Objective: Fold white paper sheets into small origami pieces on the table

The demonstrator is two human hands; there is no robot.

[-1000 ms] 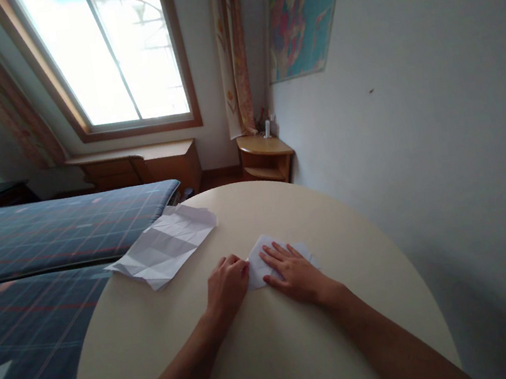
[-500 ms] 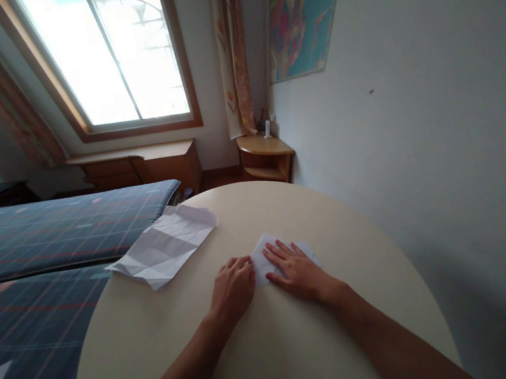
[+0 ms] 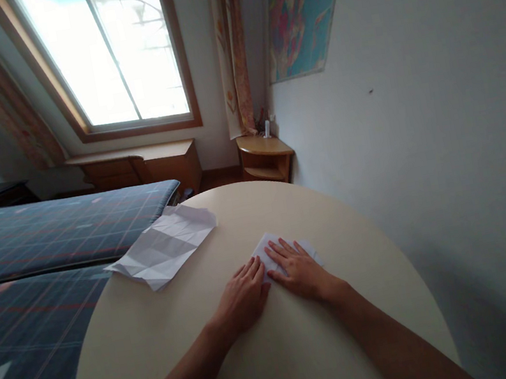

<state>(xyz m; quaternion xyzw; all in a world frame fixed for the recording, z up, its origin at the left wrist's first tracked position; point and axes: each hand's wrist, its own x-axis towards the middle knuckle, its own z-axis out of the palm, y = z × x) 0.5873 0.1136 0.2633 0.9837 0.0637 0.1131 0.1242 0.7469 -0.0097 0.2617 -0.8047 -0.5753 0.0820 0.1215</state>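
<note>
In the head view, the right hand (image 3: 301, 270) lies flat with fingers spread on the small folded paper (image 3: 268, 242) and hides most of it. The left hand (image 3: 244, 296) rests open just beside it on the round counter (image 3: 285, 352), fingertips at the paper's left edge. A creased sheet (image 3: 165, 246) lies well apart, overhanging the counter's rim.

I am working in a home bedroom, plaid-covered bed (image 3: 47, 237) lying alongside, curtained window (image 3: 113, 51) shining, nightstand (image 3: 265, 156) standing in corner.

White folded paper (image 3: 267, 248), white creased sheet (image 3: 165, 246), cream round table (image 3: 280, 353), blue plaid bedspread (image 3: 46, 230)
</note>
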